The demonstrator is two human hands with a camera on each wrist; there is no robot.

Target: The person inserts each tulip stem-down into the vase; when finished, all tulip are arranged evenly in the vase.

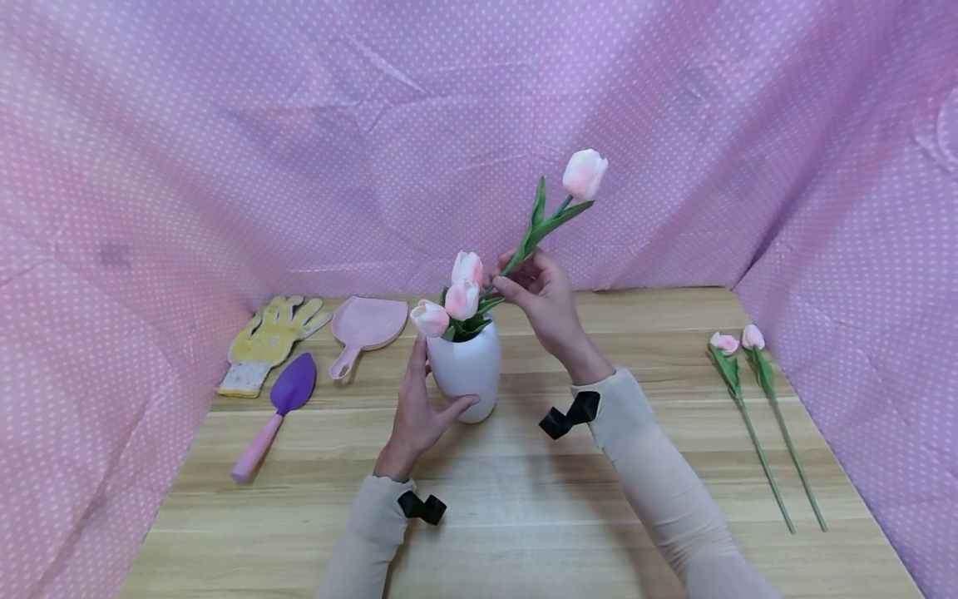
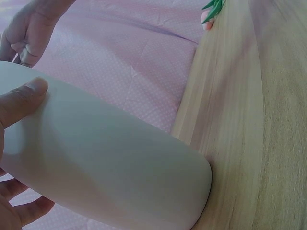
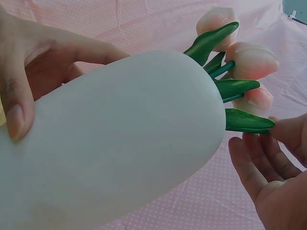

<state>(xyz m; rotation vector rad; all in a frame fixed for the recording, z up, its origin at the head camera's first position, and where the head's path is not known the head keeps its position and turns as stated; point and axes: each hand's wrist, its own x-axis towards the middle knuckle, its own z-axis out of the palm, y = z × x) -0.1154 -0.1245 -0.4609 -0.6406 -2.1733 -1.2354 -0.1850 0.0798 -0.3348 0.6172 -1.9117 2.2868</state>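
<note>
A white vase [image 1: 467, 370] stands upright on the table, with three pink-and-white tulips [image 1: 462, 299] clustered at its mouth. My left hand [image 1: 419, 412] grips the vase's side; its thumb [image 2: 24, 100] lies across the white wall in the left wrist view. Above the rim, my right hand [image 1: 546, 304] pinches the stem of another tulip [image 1: 585, 175], which leans up to the right. The lower end of that stem is hidden by the flowers and vase. In the right wrist view, the right fingertips are close to a green leaf [image 3: 249, 120] at the rim.
Two tulips [image 1: 737, 399] lie at the table's right. At the left are a yellow-and-white glove [image 1: 265, 341], a pink dustpan [image 1: 368, 324] and a purple trowel [image 1: 293, 383] with a pink handle. Pink dotted cloth [image 1: 449, 125] hangs behind and beside the wooden table [image 1: 509, 532].
</note>
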